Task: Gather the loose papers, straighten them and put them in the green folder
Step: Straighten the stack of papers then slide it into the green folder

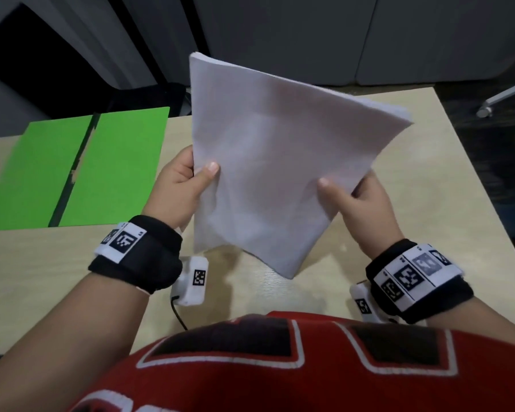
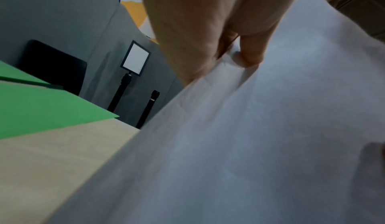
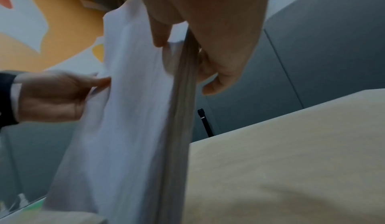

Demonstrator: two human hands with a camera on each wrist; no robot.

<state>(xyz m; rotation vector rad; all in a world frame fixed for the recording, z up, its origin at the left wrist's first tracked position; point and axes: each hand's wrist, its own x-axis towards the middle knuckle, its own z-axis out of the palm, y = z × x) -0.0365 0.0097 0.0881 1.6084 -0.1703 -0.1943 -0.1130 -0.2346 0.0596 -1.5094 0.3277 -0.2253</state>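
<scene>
Progress check: the thick stack of plain white paper sheets (image 1: 280,162) was already gathered into one bundle and held tilted in the air above the pale wood-grain table (image 1: 399,203), its lowest corner just above the tabletop, apparently not touching. The left hand (image 1: 182,185) pinched the stack's left edge, thumb on the front face and fingers curled behind; the right hand (image 1: 357,200) gripped the right edge the same way, and the right wrist view showed the sheet edges lying fairly flush between thumb and fingers. A slight fan remained at the upper right corner, so straightening was judged nearly but not fully done. The flat bright green card folder (image 1: 72,171) lay open on the table to the left, well apart from the stack, both leaves bare; insertion not yet done. Remaining, as judged: final squaring, carry left, lay in the folder, perhaps close it. Surface: no loose sheets seen on it. Room: grey partition panels (image 1: 309,34) behind the table, a dark chair back (image 1: 27,63) at upper left, a framed white sign on a black post (image 2: 135,59), an orange-and-white wall graphic (image 3: 31,29).
</scene>
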